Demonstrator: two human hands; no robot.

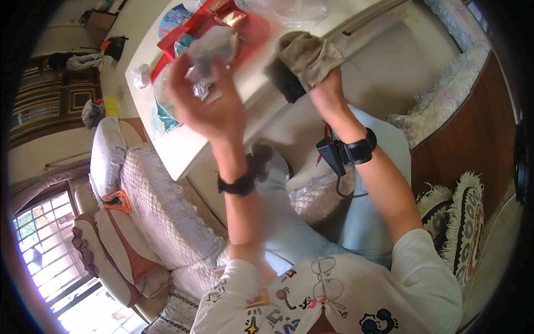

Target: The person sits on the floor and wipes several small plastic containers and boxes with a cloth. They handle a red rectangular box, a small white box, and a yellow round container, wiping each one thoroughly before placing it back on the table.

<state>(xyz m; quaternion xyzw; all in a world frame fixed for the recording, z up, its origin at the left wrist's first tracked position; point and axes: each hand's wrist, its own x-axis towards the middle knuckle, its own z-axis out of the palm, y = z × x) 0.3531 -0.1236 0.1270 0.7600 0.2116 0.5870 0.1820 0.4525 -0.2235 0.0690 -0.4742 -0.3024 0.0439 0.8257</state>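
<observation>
My right hand (329, 89) is at the near edge of the white table, its fingers hidden by a crumpled grey-brown cloth (311, 56). A black item (287, 81) hangs against the cloth's left side; its kind is unclear. To the left, my left hand (208, 104) is raised over the table, blurred, with thumb and fingers apart and nothing seen between them. Just beyond its fingertips lies a clear plastic packet (212, 46), and crumpled silvery wrapping (201, 89) shows behind the hand. Each wrist wears a black strap with a device.
On the white table (183, 156) lie a red tray (254, 33), a small gold-coloured box (231, 17), a clear plastic bag (288, 12) and a green-and-clear packet (167, 119). A quilted sofa (154, 196) stands left; fringed cushions (463, 225) sit at right. Someone's legs (83, 62) show far left.
</observation>
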